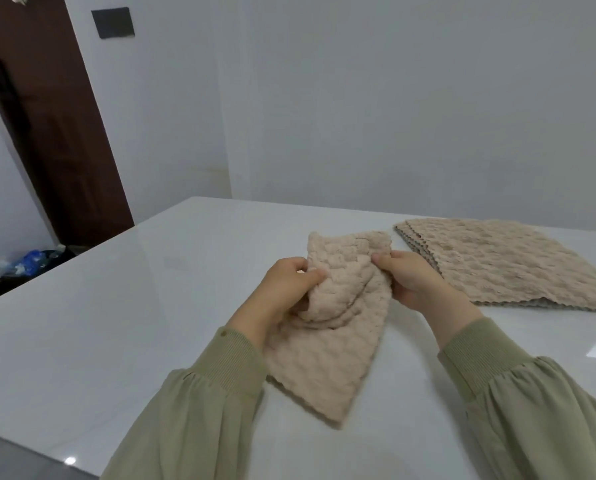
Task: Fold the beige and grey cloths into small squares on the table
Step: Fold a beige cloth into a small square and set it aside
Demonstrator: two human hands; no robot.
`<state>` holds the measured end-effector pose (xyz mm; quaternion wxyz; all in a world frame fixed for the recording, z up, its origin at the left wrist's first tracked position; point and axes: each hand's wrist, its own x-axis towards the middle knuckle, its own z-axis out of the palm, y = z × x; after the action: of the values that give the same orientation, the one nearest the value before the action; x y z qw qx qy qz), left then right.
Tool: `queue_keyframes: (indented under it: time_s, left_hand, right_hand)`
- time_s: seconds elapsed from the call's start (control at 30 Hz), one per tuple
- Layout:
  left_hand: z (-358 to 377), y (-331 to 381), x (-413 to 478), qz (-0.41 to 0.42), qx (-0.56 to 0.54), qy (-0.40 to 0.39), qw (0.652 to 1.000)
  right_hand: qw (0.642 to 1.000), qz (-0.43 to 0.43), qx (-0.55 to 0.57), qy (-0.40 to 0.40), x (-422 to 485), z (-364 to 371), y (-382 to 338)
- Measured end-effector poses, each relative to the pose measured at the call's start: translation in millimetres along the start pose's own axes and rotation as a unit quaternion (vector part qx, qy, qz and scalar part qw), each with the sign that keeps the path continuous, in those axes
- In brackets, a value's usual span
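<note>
A beige waffle-textured cloth [327, 355] is held up over the middle of the white table [116, 306], bunched at the top and hanging down toward me. My left hand [284, 289] grips its left upper edge, thumb pinching the fabric. On the other side, my right hand [417, 285] pinches its right upper edge. A stack of flat beige cloths with grey undersides [504, 261] lies on the table to the right, just beyond my right hand.
The table's far edge runs against a pale wall. A dark brown door [47, 126] stands at the left, with a blue bag [30, 263] on the floor below it.
</note>
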<state>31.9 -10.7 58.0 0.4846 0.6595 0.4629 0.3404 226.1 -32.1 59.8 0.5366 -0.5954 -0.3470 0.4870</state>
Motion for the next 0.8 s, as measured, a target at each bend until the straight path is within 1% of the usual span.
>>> queue_keyframes:
  time_s: [0.07, 0.1, 0.13, 0.17, 0.2, 0.23, 0.27, 0.3, 0.33, 0.37, 0.4, 0.43, 0.47, 0.53, 0.57, 0.6, 0.63, 0.7, 0.73, 0.8]
  left_hand:
    - [-0.3, 7.5, -6.6, -0.046, -0.136, -0.088, 0.986]
    - [-1.9, 6.9, -6.2, -0.06, -0.152, -0.104, 0.981]
    - [-3.2, 4.3, -4.3, -0.07, -0.13, -0.1, 0.984]
    - [-4.4, -0.8, -1.3, -0.073, -0.073, -0.075, 0.992]
    - [-5.5, -6.7, 1.8, -0.07, 0.01, -0.035, 0.997]
    - [-6.2, -13.6, 5.5, -0.061, 0.099, 0.012, 0.993]
    - [-6.1, -19.2, 7.6, -0.048, 0.177, 0.059, 0.981]
    - [-4.8, -24.1, 8.6, -0.028, 0.237, 0.103, 0.966]
    - [-2.3, -27.5, 8.4, 0.004, 0.266, 0.136, 0.954]
    - [0.9, -29.7, 8.0, 0.044, 0.272, 0.148, 0.95]
    - [4.7, -31.7, 8.6, 0.082, 0.278, 0.136, 0.947]
    - [9.8, -33.8, 10.6, 0.107, 0.307, 0.104, 0.94]
    - [15.7, -37.0, 12.6, 0.116, 0.354, 0.064, 0.926]
    - [23.7, -43.3, 14.9, 0.09, 0.445, -0.02, 0.891]
    - [24.7, -45.1, 15.8, 0.073, 0.467, -0.048, 0.88]
    - [24.4, -46.0, 16.4, 0.064, 0.477, -0.062, 0.875]
    - [24.1, -46.4, 16.4, 0.063, 0.479, -0.065, 0.873]
    - [23.7, -45.9, 15.0, 0.066, 0.481, -0.064, 0.872]
    - [23.4, -45.6, 14.7, 0.065, 0.484, -0.064, 0.87]
    - [24.0, -45.2, 15.1, 0.059, 0.491, -0.068, 0.867]
  right_hand:
    - [1.0, -0.01, -0.007, 0.005, -0.7, -3.1, -2.0]
    - [1.0, -0.012, -0.006, 0.001, -0.5, -5.1, -2.7]
    - [1.0, -0.016, -0.009, -0.005, 1.4, -7.7, -1.5]
    - [0.999, -0.024, -0.026, -0.001, 4.4, -9.5, 2.6]
    - [0.997, -0.038, -0.067, 0.013, 6.4, -9.8, 9.1]
    - [0.989, -0.069, -0.127, 0.04, 6.7, -9.4, 16.3]
    - [0.968, -0.111, -0.207, 0.084, 8.1, -8.9, 24.3]
    - [0.939, -0.151, -0.286, 0.12, 8.7, -9.1, 31.8]
    - [0.91, -0.185, -0.344, 0.142, 10.2, -10.3, 38.2]
    - [0.889, -0.209, -0.376, 0.155, 12.0, -12.3, 42.0]
    - [0.88, -0.229, -0.381, 0.164, 13.5, -13.4, 43.2]
    - [0.874, -0.245, -0.387, 0.165, 13.8, -13.6, 43.2]
    - [0.865, -0.255, -0.403, 0.154, 15.8, -13.4, 44.9]
    - [0.832, -0.232, -0.493, 0.107, 16.8, -9.8, 50.0]
    - [0.809, -0.216, -0.539, 0.093, 17.1, -8.4, 52.9]
    - [0.793, -0.212, -0.563, 0.1, 18.0, -7.5, 55.0]
    - [0.791, -0.214, -0.56, 0.123, 18.0, -7.2, 55.2]
    - [0.8, -0.217, -0.53, 0.179, 16.7, -8.4, 52.7]
    - [0.801, -0.211, -0.527, 0.192, 16.3, -9.4, 51.5]
    - [0.803, -0.188, -0.533, 0.187, 16.4, -11.3, 51.8]
